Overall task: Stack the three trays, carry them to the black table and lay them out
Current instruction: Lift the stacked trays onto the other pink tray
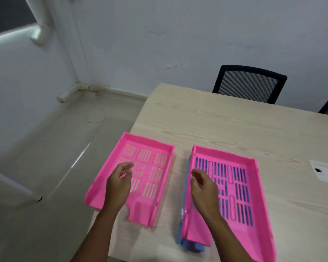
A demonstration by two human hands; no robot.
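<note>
Both forearms are reaching in from the near edge of the pale wood-grain table, the landmark for what follows. On its near right part a pink tray is sitting nested on a blue tray, of which only a translucent rim is showing along the left side and near end; two of the three are thus, by judgement, already stacked. At the table's near left corner, overhanging the edge slightly, a second pink tray is lying alone, presumably awaiting its turn. The left hand is hovering over this single tray, fingers loosely curled and apart, gripping nothing; the right hand is hovering likewise over the stack, empty. All trays are rigid moulded plastic, rectangular, low-walled, with slotted floors. Behind the table's far edge a black mesh-backed chair is standing.
</note>
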